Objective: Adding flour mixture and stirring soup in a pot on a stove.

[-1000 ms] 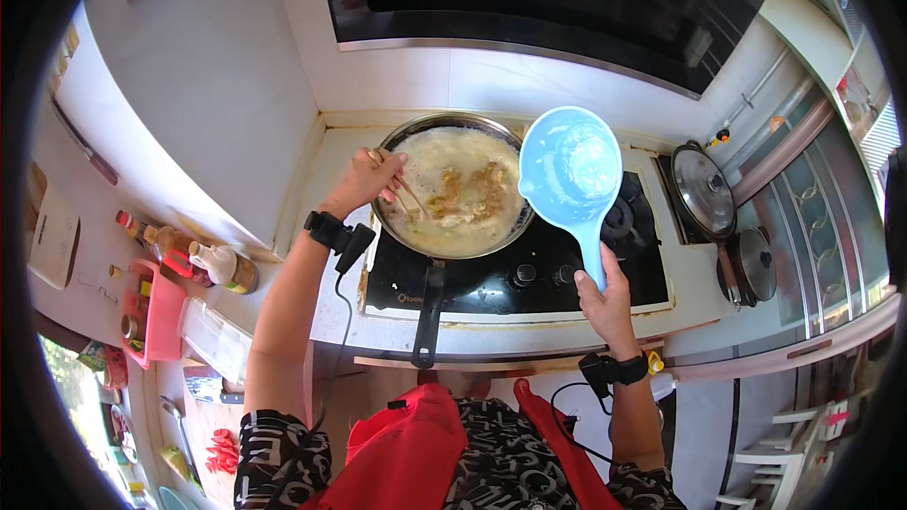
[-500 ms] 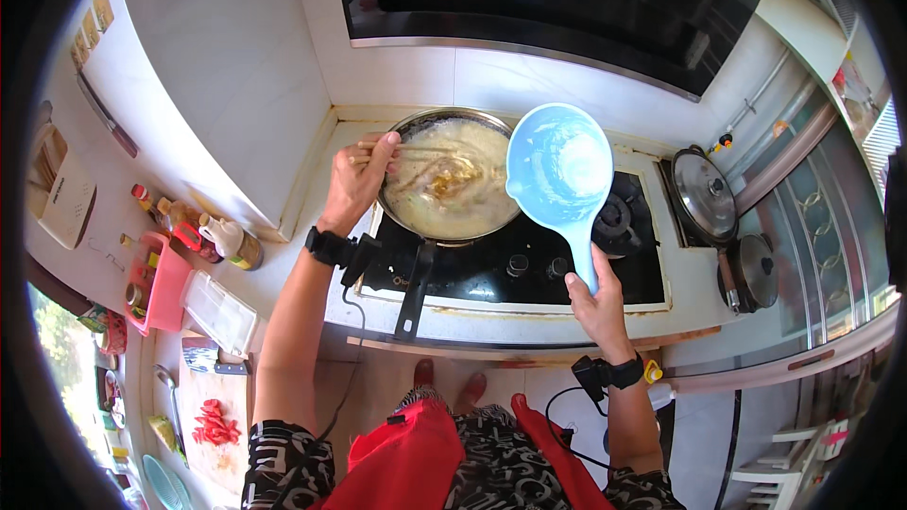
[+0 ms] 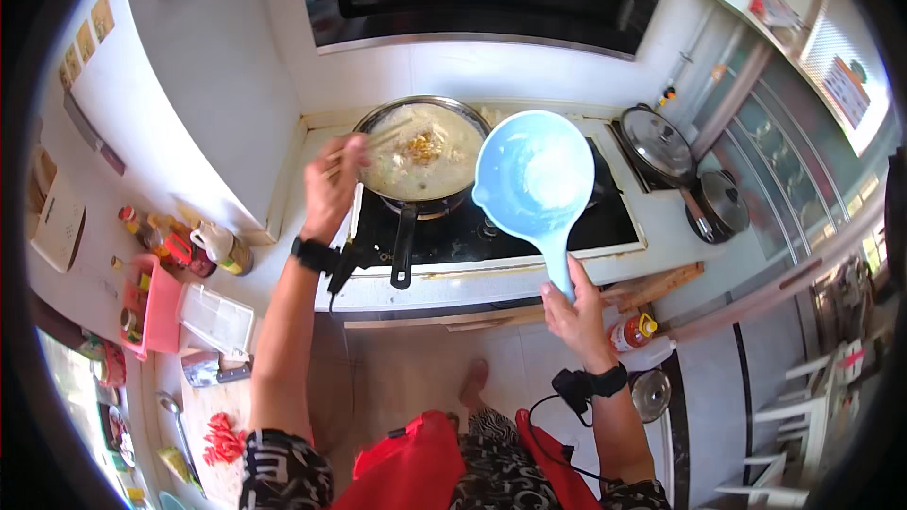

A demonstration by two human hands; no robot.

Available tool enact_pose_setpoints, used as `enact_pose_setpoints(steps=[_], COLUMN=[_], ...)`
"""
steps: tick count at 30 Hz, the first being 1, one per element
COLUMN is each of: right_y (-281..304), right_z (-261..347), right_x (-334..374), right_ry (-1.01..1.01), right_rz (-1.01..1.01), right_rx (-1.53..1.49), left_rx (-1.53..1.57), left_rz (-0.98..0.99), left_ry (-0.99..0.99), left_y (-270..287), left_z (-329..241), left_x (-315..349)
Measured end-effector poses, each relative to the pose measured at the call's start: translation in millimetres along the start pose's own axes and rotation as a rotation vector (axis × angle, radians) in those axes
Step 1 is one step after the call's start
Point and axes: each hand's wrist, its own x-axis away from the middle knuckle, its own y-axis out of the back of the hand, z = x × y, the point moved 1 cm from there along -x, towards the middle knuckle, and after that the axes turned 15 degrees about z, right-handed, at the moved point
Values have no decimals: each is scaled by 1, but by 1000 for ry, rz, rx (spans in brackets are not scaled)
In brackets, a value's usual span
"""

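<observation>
My left hand (image 3: 331, 187) is closed around a pair of wooden chopsticks (image 3: 385, 135), whose tips reach over the frying pan. The pan (image 3: 404, 244) stands on the left of the black gas stove (image 3: 444, 244), its black handle pointing at me. In it is a pale, cloudy liquid (image 3: 453, 156) with a yellow-brown patch of food near the middle. My right hand (image 3: 578, 314) grips the handle of a light blue plastic water ladle (image 3: 524, 175), held above the stove and partly covering the pan's right edge. The ladle's bowl looks wet and shiny inside.
Two lidded pans (image 3: 657, 144) stand right of the stove. On the left are several sauce bottles (image 3: 222, 247), a pink basket (image 3: 165, 307), a clear plastic box (image 3: 217, 316), and a cutting board with a cleaver (image 3: 213, 368) and chopped red pieces (image 3: 224, 439). An oil bottle (image 3: 631, 332) stands below the counter.
The chopsticks, earlier lower in the liquid, now lie more slanted, and my left hand has pulled slightly left. The liquid's swirl has calmed. The whole view has shifted.
</observation>
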Motion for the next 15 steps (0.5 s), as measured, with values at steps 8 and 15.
enact_pose_setpoints(steps=[8,15], right_y=[-57,-114], right_z=[17,26], right_x=[83,133], right_ry=[-41,-13], right_rz=[72,233], right_rx=[-80,-78], left_rx=[392,555], left_rz=[-349,-704], left_ry=[-94,70], left_y=[36,59], left_z=[-61,-98], left_x=[133,324])
